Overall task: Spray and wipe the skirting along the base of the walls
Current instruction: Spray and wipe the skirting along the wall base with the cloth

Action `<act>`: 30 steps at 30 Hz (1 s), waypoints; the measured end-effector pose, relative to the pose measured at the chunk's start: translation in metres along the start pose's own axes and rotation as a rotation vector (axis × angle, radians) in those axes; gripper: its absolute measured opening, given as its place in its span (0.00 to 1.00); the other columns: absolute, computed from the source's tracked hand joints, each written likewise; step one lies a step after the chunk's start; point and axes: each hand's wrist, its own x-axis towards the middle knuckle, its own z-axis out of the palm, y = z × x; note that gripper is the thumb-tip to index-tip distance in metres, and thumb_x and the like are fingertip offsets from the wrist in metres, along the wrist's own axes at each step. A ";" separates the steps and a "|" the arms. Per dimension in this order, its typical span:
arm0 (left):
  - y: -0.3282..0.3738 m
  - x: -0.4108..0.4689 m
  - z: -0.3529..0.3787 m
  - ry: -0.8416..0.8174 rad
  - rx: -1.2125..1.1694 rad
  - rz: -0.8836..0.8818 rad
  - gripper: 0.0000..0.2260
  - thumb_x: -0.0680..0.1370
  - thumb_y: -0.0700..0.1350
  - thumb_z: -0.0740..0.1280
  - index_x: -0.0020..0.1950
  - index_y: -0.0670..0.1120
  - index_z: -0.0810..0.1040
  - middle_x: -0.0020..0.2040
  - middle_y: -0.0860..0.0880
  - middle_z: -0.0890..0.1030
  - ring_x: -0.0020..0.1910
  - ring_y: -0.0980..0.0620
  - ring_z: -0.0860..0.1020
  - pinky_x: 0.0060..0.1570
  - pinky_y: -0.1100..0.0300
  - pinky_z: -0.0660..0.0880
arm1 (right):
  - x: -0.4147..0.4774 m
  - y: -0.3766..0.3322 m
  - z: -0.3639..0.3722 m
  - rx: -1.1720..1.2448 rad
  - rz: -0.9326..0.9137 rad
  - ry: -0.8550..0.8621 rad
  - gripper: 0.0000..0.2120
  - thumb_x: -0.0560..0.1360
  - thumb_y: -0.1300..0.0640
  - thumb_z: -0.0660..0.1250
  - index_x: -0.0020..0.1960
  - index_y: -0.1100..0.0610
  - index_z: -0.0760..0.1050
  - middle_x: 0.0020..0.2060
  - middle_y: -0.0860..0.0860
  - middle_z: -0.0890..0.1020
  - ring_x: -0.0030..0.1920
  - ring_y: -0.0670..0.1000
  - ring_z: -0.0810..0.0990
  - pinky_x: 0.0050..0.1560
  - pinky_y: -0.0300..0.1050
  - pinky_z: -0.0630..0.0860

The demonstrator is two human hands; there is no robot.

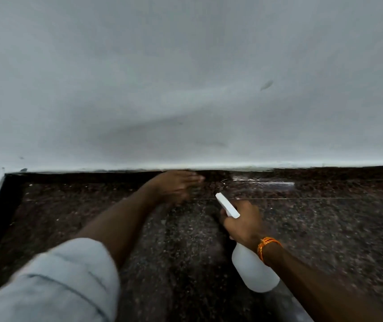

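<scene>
Fingers (193,178) of the left hand (176,185) lie stretched out and close together, laid flat against the dark stone skirting (93,176) where it meets the white wall (186,89). The hand is blurred, so I cannot tell whether anything is under the palm. Its bare forearm runs back to a rolled pale-blue sleeve (65,280) at the lower left. Just right of the fingertips, a wet, shiny streak (262,180) shows on the skirting. Nearer the camera, the right hand (244,221) has its fingers curled round the neck of a white spray bottle (253,268), held above the speckled dark floor (325,228). The nozzle (226,204) tilts up and left toward the skirting. An orange thread band (267,246) circles the right wrist.
</scene>
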 end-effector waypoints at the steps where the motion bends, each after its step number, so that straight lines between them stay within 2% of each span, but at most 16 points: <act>1: -0.028 0.006 -0.091 0.008 -0.166 0.005 0.22 0.77 0.49 0.55 0.67 0.46 0.78 0.70 0.45 0.74 0.71 0.52 0.70 0.72 0.55 0.65 | -0.002 -0.004 0.007 0.052 0.028 0.019 0.03 0.68 0.63 0.69 0.37 0.57 0.79 0.31 0.58 0.82 0.28 0.60 0.81 0.27 0.59 0.80; 3: -0.046 0.018 -0.126 -0.145 -0.270 0.036 0.19 0.74 0.48 0.56 0.51 0.44 0.86 0.65 0.42 0.78 0.68 0.49 0.73 0.69 0.54 0.69 | -0.006 -0.012 0.011 0.121 0.081 0.074 0.07 0.70 0.65 0.69 0.35 0.56 0.79 0.30 0.58 0.82 0.26 0.61 0.81 0.26 0.58 0.80; 4: -0.043 0.008 -0.126 -0.219 -0.297 0.157 0.19 0.73 0.47 0.56 0.46 0.44 0.87 0.63 0.42 0.79 0.67 0.48 0.74 0.69 0.53 0.68 | -0.008 -0.016 0.012 0.112 0.095 0.095 0.08 0.70 0.64 0.69 0.34 0.55 0.78 0.28 0.57 0.81 0.26 0.61 0.81 0.26 0.58 0.80; 6: -0.046 -0.020 -0.123 -0.316 -0.424 0.085 0.19 0.72 0.46 0.56 0.41 0.44 0.87 0.59 0.43 0.82 0.64 0.48 0.77 0.69 0.54 0.65 | -0.016 -0.024 0.015 0.092 0.134 0.110 0.07 0.69 0.61 0.69 0.33 0.53 0.77 0.27 0.54 0.81 0.27 0.60 0.81 0.29 0.57 0.80; 9: -0.057 -0.068 -0.131 -0.412 -0.365 0.054 0.18 0.70 0.45 0.57 0.39 0.45 0.87 0.52 0.44 0.85 0.58 0.50 0.81 0.66 0.55 0.67 | -0.024 -0.047 0.020 0.092 0.181 0.036 0.04 0.69 0.60 0.68 0.35 0.56 0.78 0.28 0.55 0.82 0.26 0.58 0.82 0.27 0.57 0.81; 11: -0.066 -0.089 -0.113 -0.375 -0.331 -0.009 0.17 0.72 0.49 0.57 0.36 0.57 0.86 0.59 0.41 0.82 0.59 0.60 0.79 0.68 0.59 0.66 | -0.020 -0.066 0.021 0.072 0.156 0.000 0.06 0.68 0.58 0.68 0.33 0.56 0.75 0.32 0.57 0.83 0.32 0.61 0.83 0.34 0.58 0.82; 12: -0.063 -0.106 -0.098 -0.300 -0.338 -0.099 0.18 0.76 0.53 0.55 0.34 0.69 0.80 0.68 0.36 0.73 0.61 0.71 0.73 0.72 0.63 0.59 | -0.017 -0.076 0.021 0.031 0.130 -0.022 0.08 0.68 0.57 0.69 0.32 0.56 0.72 0.35 0.59 0.84 0.36 0.63 0.83 0.39 0.55 0.82; 13: -0.061 -0.118 -0.090 -0.317 -0.260 -0.249 0.21 0.78 0.56 0.53 0.31 0.77 0.72 0.73 0.34 0.63 0.62 0.79 0.66 0.74 0.65 0.53 | -0.013 -0.085 0.022 -0.014 0.100 -0.045 0.08 0.68 0.56 0.69 0.33 0.56 0.72 0.37 0.60 0.84 0.40 0.64 0.83 0.42 0.52 0.81; 14: -0.061 -0.127 -0.093 -0.354 -0.302 -0.325 0.23 0.78 0.54 0.55 0.28 0.74 0.74 0.72 0.32 0.63 0.62 0.78 0.66 0.75 0.61 0.56 | -0.014 -0.092 0.025 -0.023 0.099 -0.065 0.07 0.66 0.54 0.68 0.34 0.56 0.72 0.38 0.60 0.84 0.40 0.64 0.83 0.42 0.51 0.81; 15: -0.063 -0.132 -0.107 -0.394 -0.469 -0.201 0.19 0.74 0.49 0.60 0.28 0.66 0.80 0.65 0.33 0.74 0.62 0.68 0.74 0.70 0.55 0.67 | -0.015 -0.098 0.028 -0.010 0.101 -0.068 0.07 0.63 0.53 0.66 0.37 0.56 0.75 0.37 0.60 0.83 0.39 0.63 0.83 0.41 0.52 0.82; 16: -0.067 -0.133 -0.125 -0.470 -0.495 -0.119 0.13 0.69 0.45 0.62 0.29 0.55 0.84 0.56 0.36 0.82 0.59 0.55 0.80 0.62 0.49 0.75 | -0.014 -0.104 0.033 0.010 0.096 -0.065 0.11 0.61 0.52 0.64 0.39 0.57 0.77 0.36 0.59 0.83 0.37 0.63 0.83 0.40 0.54 0.83; 18: -0.070 -0.140 -0.146 -0.519 -0.279 -0.083 0.15 0.67 0.44 0.58 0.32 0.47 0.85 0.49 0.41 0.85 0.57 0.45 0.81 0.55 0.46 0.78 | -0.015 -0.106 0.047 0.056 0.125 -0.049 0.11 0.62 0.52 0.64 0.40 0.57 0.78 0.34 0.58 0.83 0.33 0.62 0.83 0.37 0.57 0.83; 20: -0.075 -0.152 -0.133 -0.469 -0.192 -0.025 0.19 0.68 0.44 0.54 0.33 0.47 0.86 0.49 0.42 0.85 0.58 0.46 0.81 0.60 0.49 0.76 | -0.012 -0.109 0.066 0.101 0.114 -0.032 0.09 0.65 0.54 0.65 0.39 0.59 0.79 0.32 0.58 0.83 0.30 0.61 0.83 0.33 0.59 0.82; 23: -0.084 -0.167 -0.115 -0.393 -0.143 0.034 0.18 0.69 0.43 0.55 0.36 0.47 0.86 0.54 0.43 0.84 0.60 0.47 0.80 0.66 0.52 0.68 | -0.004 -0.109 0.089 0.100 0.060 -0.011 0.11 0.65 0.53 0.64 0.38 0.60 0.79 0.31 0.58 0.83 0.29 0.60 0.83 0.32 0.59 0.82; 27: -0.073 -0.188 -0.098 -0.182 -0.099 0.030 0.17 0.76 0.43 0.57 0.53 0.40 0.84 0.61 0.40 0.80 0.63 0.42 0.78 0.62 0.49 0.74 | -0.002 -0.114 0.103 0.071 0.033 0.025 0.10 0.64 0.53 0.63 0.35 0.59 0.77 0.30 0.58 0.82 0.28 0.60 0.83 0.33 0.58 0.82; 30: -0.072 -0.196 -0.097 -0.202 -0.147 0.014 0.22 0.76 0.51 0.58 0.68 0.47 0.76 0.69 0.41 0.74 0.65 0.42 0.76 0.59 0.48 0.74 | -0.004 -0.121 0.104 0.012 -0.004 0.023 0.09 0.63 0.53 0.62 0.34 0.59 0.75 0.30 0.58 0.82 0.30 0.61 0.83 0.34 0.58 0.82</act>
